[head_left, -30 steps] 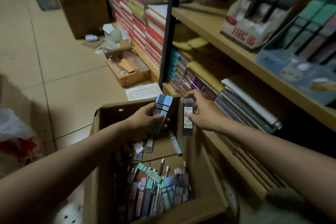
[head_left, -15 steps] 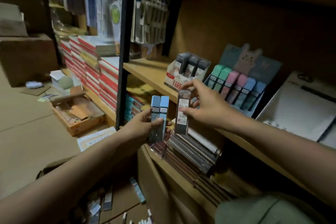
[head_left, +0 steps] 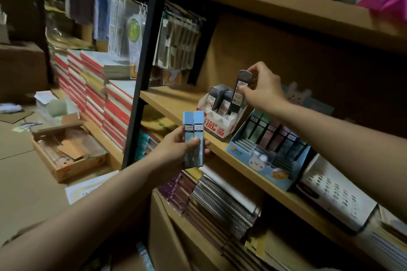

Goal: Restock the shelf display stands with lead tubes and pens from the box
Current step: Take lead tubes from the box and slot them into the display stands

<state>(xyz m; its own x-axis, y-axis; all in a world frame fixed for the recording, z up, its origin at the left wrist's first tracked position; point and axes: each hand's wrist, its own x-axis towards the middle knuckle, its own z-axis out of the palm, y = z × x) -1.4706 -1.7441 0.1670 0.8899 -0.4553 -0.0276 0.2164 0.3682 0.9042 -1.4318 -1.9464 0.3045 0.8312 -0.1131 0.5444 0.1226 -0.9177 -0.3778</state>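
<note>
We had our right hand (head_left: 262,90) up at the shelf (head_left: 176,103), thumb & fingers curled round a dark lead tube (head_left: 239,92), pinching it near the cap end. Tube was tilted, lower end dipping into the right slot of the white-and-red display stand (head_left: 217,122) just below the hand. Two more dark tubes (head_left: 217,100) already stood in that stand, just left of the one we held.

Our left hand (head_left: 178,149) sat lower & nearer to us, in front of the shelf edge, gripping two blue-capped lead tubes (head_left: 194,138) side by side, upright, caps up, thumb across their fronts. They touched each other, apart from the stand.

Below & right of our right hand, under the forearm, stood a blue bunny display stand (head_left: 259,160) w/ pastel tubes (head_left: 275,136) in rows at its back. Front slots were too dim to read. Further right of it, a white perforated tray (head_left: 337,193).

Under the left hand, lower shelf held spiral notebooks (head_left: 222,202). Left of that hand, past the black upright (head_left: 143,68), stacks of red-and-white books (head_left: 97,94) and an open carton on the floor (head_left: 68,156). Box we were drawing from: only a dim corner near bottom edge, couldn't tell contents.
</note>
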